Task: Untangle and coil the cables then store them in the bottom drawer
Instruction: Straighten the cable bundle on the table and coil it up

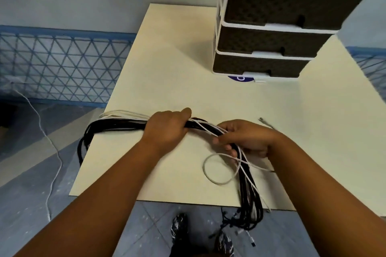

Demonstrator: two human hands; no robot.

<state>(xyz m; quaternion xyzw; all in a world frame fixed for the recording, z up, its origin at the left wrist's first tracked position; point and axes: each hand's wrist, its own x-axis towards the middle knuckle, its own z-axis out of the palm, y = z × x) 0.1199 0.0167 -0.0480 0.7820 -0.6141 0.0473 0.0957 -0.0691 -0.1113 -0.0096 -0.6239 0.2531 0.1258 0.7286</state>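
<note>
While my left hand [167, 129] is wrapped round the cables [123, 123] at about the middle of the run and my right hand [244, 140] pinches the same bundle a little toward three o'clock, nothing here is coiled yet — black and white strands lie together across the near half of the table [171, 64]. Beyond my left fist the bundle loops off the nine-o'clock edge and hangs toward the floor; past my right hand it drops over the six-o'clock edge, plugs dangling near my shoe [179, 225]. That hanging weight is my first worry: if either hold slackens, I judge the whole lot could slide off the table. One white cable makes a loose loop [205, 170] on the table just under my right hand, crossing the black strands, and pulling hard from either end would likely tighten that crossing into a knot instead of freeing it. The dangling plugs could also snag on the table edge as I draw them up. A stray cable end [265, 122] lies apart at two o'clock, easy to forget. The bottom drawer [257, 67] sits closed at one o'clock, well apart from my hands, so it will need a free hand — hard while both are clamped on cable.
</note>
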